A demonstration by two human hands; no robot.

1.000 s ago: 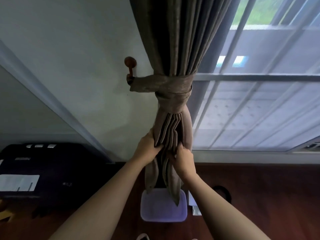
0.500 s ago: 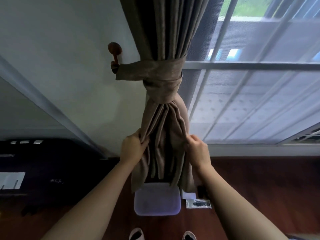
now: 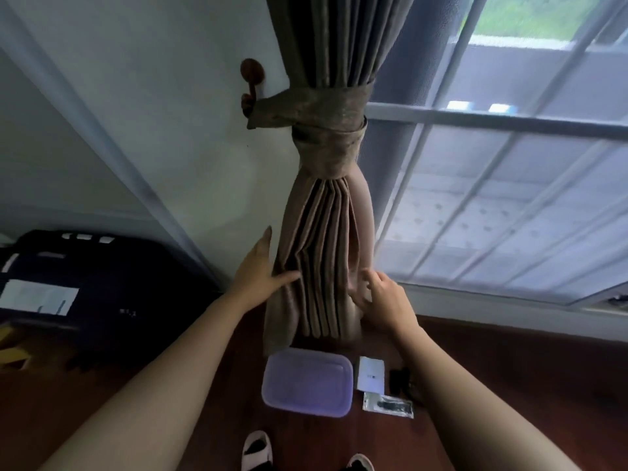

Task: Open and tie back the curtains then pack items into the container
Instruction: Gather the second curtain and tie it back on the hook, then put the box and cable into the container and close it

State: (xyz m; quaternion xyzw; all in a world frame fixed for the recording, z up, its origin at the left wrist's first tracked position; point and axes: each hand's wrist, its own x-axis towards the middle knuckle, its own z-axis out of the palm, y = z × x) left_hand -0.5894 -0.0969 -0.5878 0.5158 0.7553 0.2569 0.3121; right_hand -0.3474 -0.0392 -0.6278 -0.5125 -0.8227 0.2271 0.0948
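I see L hand (image 3: 260,271) spread flat vs curtain (image 3: 323,266); R hand (image 3: 384,300) fingers loosely curled on its folds. Tieback (image 3: 316,110) hooked. Container (image 3: 307,382) on floor.

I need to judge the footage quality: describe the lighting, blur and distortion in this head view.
Head view: daylight from the window backlights the curtain, leaving the dark case at left murky; wide-angle bending slants the wall trim and window bars; soft overall, with the green outside blurred; container and both hands, left and right, stay readable.
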